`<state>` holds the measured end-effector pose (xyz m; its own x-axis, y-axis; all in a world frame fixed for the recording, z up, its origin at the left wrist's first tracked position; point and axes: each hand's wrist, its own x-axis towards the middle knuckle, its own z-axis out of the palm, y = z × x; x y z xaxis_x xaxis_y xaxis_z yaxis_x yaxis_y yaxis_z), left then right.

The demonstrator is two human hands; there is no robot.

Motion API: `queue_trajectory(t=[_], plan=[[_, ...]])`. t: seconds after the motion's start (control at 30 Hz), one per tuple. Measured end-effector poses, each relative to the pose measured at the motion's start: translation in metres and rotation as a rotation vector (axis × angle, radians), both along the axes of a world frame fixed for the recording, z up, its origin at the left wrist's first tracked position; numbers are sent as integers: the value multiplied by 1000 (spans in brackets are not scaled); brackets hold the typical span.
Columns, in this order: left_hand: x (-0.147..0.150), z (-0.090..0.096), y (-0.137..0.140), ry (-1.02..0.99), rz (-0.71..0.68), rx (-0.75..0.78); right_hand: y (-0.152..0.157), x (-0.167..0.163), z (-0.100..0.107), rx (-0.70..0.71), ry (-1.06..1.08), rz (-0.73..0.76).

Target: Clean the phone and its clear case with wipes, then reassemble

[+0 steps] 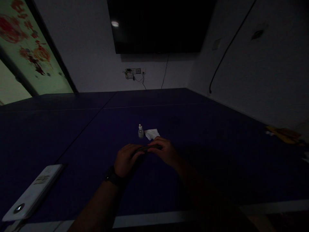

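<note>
Between my two hands is a thin, dark, flat object [147, 148], held roughly level above the blue table; the dim light hides its kind. My left hand [126, 158], with a dark watch on the wrist, pinches its left end. The right end is gripped by my right hand [166, 150], thumb below and fingers on top. Just beyond the hands stands a small clear dropper bottle [140, 132] with a white cap, upright. Beside it lies a folded white cloth or tissue [152, 133], close to my right fingers.
A long white device [36, 190] with a round dial and a cable lies at the table's [84, 180] left. Yellow and dark items [286, 134] sit by the right wall. Sockets with wires [135, 71] and a large dark screen [159, 29] are on the far wall.
</note>
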<state>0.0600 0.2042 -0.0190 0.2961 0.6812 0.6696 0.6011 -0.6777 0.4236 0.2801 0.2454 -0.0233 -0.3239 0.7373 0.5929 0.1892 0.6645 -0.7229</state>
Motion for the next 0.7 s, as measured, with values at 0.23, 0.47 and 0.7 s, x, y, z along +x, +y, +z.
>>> queue_trajectory(t=[0.23,0.47,0.7], plan=[[0,-3,3,22,39,11,1,-2,0,-28,4,-22],[1,-3,3,-25,26,-58,-1,-5,1,-47,54,-49],[7,0,8,-558,90,-360,9,-3,-5,-87,222,-214]])
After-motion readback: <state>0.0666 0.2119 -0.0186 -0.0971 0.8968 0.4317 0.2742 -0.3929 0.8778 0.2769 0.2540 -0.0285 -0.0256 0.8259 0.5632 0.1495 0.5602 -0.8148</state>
